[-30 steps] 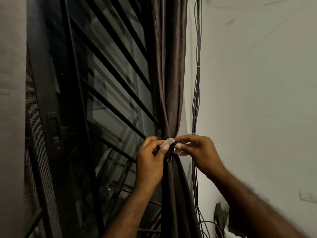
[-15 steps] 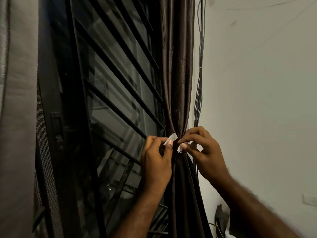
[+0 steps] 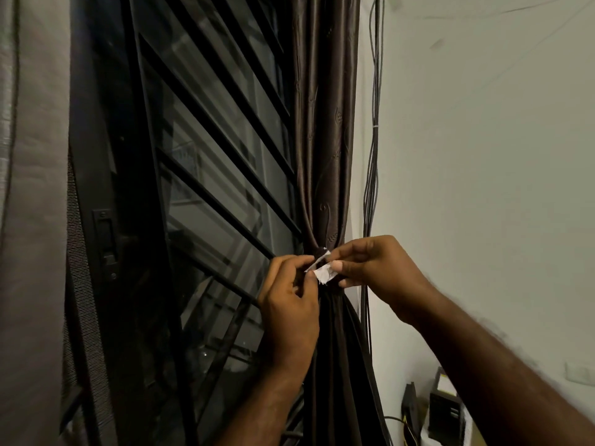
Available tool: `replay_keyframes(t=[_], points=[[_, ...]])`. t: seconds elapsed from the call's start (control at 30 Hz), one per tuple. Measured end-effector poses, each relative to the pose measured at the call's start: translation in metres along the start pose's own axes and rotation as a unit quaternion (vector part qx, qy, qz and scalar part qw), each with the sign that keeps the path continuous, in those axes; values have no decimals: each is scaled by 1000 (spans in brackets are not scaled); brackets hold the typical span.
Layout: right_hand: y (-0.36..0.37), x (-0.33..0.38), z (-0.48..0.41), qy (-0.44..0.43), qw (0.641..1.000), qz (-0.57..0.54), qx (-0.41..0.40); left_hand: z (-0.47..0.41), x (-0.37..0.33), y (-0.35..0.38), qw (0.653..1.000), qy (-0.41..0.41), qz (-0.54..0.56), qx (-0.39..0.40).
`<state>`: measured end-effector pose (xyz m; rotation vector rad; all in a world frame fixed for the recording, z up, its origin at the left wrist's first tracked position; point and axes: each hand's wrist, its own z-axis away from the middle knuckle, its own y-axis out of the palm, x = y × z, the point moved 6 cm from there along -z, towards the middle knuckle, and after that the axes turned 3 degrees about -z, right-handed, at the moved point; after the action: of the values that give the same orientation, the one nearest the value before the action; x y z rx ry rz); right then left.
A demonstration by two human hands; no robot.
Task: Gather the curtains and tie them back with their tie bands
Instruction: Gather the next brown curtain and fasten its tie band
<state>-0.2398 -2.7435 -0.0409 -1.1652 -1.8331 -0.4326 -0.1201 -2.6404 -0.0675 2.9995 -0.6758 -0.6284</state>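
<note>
By the window's right edge: the brown curtain (image 3: 325, 156) hangs gathered into one tight column, cinched at the waist, just beside the pale wall (image 3: 483, 156).
Tie band: the tie band (image 3: 324, 273) sits right at that waist, between the two hands. Two white tab ends show, a narrow strip seen edge-on above and a broader patch below. Whether they touch, I cannot tell.
Left hand: the left hand (image 3: 289, 304) comes up from below, its grip clenched on the narrow upper tab. Thumb and forefinger pinch it and the other fingers are curled in.
Right hand: the right hand (image 3: 376, 268) reaches in from the wall side, grip pinching the broader white patch with the thumb tip on it.
Hidden: the dark run of the band round the fabric is lost behind the fingers and the folds.
Window grille: the window grille (image 3: 209, 140) throws dark bars slanting across the glass, and a latch (image 3: 108, 239) sits on the frame at left.
Far left: a pale grey curtain (image 3: 32, 220), cut off by the picture's edge.
Cables: a bundle of thin cables (image 3: 373, 156) runs down the wall just beside the brown curtain and passes behind the right hand.
Low right corner: dark boxy units (image 3: 447, 410) with a yellow wire, partly covered by the right forearm. What they are or hold is too dim to make out.
</note>
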Motion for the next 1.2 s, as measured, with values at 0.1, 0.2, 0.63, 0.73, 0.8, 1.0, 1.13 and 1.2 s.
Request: replay_keyframes(t=[0.1, 0.2, 0.63, 0.73, 0.8, 1.0, 1.13, 1.2], points=[[-1, 3, -2, 43, 999, 2, 9, 1, -1, -2, 999, 36, -13, 1], [-5, 7, -3, 67, 998, 3, -6, 3, -4, -2, 998, 64, -24, 8], [-5, 4, -2, 107, 993, -25, -30, 9, -8, 0, 987, 136, -50, 71], [-5, 4, -1, 106, 993, -22, -37, 9, -9, -1, 985, 148, -58, 73], [-5, 5, -2, 98, 994, -12, -39, 7, -6, -1, 988, 133, -54, 59], [-5, 4, -4, 86, 994, 36, -52, -6, 10, -5, 995, -73, 64, -8], [-5, 4, -5, 81, 994, 40, -58, -6, -3, -4, 999, 11, 14, 31], [-4, 3, -4, 81, 995, 27, -59, -1, -7, 1, 996, 61, -21, 68]])
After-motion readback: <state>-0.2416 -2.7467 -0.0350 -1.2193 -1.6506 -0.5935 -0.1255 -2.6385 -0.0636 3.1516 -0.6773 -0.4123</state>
